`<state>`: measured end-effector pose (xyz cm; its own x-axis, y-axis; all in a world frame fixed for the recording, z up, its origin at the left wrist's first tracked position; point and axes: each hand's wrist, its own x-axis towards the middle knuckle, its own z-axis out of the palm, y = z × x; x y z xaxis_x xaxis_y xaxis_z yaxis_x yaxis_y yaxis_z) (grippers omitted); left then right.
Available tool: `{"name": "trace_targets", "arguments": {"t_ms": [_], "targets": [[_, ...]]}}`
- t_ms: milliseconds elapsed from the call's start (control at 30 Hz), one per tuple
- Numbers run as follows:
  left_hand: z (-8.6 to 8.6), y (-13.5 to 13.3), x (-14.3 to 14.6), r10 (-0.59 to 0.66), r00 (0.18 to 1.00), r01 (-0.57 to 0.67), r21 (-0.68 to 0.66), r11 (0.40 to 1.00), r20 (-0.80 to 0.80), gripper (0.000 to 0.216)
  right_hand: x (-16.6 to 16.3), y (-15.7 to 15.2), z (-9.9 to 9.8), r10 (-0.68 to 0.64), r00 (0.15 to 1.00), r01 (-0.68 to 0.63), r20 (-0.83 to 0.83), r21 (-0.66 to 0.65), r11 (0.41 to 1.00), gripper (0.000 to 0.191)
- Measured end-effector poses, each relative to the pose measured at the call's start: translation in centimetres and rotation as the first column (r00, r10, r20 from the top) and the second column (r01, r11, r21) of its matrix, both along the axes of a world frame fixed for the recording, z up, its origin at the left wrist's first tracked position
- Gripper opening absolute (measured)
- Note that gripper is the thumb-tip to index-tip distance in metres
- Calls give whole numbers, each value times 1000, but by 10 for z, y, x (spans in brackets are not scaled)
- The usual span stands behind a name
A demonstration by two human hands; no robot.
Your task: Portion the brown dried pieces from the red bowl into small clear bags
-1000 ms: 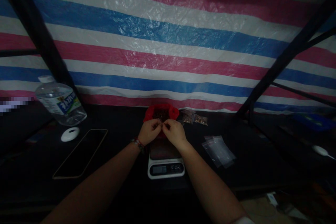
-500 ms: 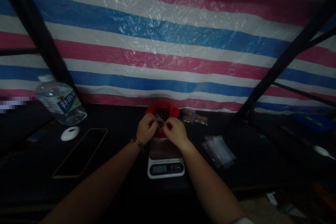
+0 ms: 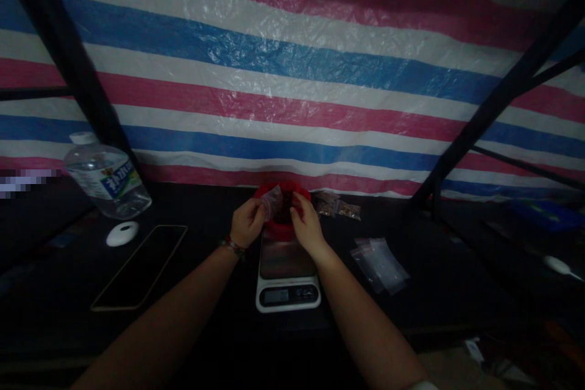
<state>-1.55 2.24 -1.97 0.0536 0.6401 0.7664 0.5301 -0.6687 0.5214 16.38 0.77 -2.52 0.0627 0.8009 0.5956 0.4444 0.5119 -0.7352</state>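
My left hand (image 3: 248, 221) is closed on a small clear zip bag (image 3: 273, 201), pinched at its edge over the left side of a red container (image 3: 280, 233). Dark brown bits, too small to name, lie inside that container. My right hand (image 3: 307, 223) is at the container's right side, thumb and fingers apart at its contents, with nothing visible between them. Just in front of the container sits a white kitchen scale (image 3: 287, 298) with a metal plate and a small display.
Several filled small bags (image 3: 350, 210) lie right of the container. Nearer are flat clear bags (image 3: 381, 265). On the left stand a plastic bottle (image 3: 107, 173), a white oval object (image 3: 122, 233) and a phone (image 3: 141, 267). Dark frame bars (image 3: 493, 97) slant up either side.
Both hands were together at the small bag. Now the right hand has let go and moved down to the container's contents, while the left hand keeps the bag, shifted slightly left.
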Motion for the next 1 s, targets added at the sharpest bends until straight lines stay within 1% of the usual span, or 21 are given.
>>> {"name": "trace_targets", "arguments": {"t_ms": [100, 200, 267, 400, 467, 567, 633, 700, 800, 867, 933, 1000], "targets": [[3, -3, 0, -43, 998, 44, 14, 999, -36, 22, 2, 5, -3, 75, 979, -90, -191, -71, 993, 43], [3, -6, 1, -83, 995, 84, 12, 996, -58, 23, 3, 6, -1, 150, 898, -222, -414, -133, 966, 43], [2, -5, 1, -92, 994, 93, 11, 996, -62, 23, 3, 6, 2, 168, 840, -299, -516, -181, 937, 40], [0, -2, 0, -87, 994, 86, -7, 996, -59, 24, 4, 4, 5, 157, 763, -374, -627, -231, 898, 34], [-2, 0, -1, -60, 997, 59, -29, 998, -53, 25, 5, 5, 5, 138, 734, -391, -665, -249, 886, 32], [-5, 6, -1, 1, 999, -5, -76, 997, -53, 25, 6, 7, 4, 111, 708, -378, -697, -242, 894, 29], [-7, 11, 0, 27, 998, -34, -115, 993, -56, 25, 7, 9, 1, 91, 707, -332, -701, -216, 918, 29], [-9, 16, 0, 41, 998, -47, -141, 989, -40, 24, 9, 12, -1, 72, 727, -276, -682, -195, 941, 28], [-12, 20, 0, 33, 999, -34, -122, 992, -13, 26, 13, 15, -3, 19, 796, -165, -605, -186, 969, 28], [-12, 20, 0, 9, 999, -13, -69, 998, -47, 34, 15, 16, -2, -37, 865, -59, -501, -173, 983, 29], [-12, 18, 2, -15, 992, 13, -20, 1000, -128, 44, 16, 14, 1, -92, 929, 47, -357, -133, 990, 27], [-11, 16, 4, -28, 979, 28, -3, 1000, -203, 52, 15, 11, 4, -115, 972, 102, -205, -72, 992, 24]]}}
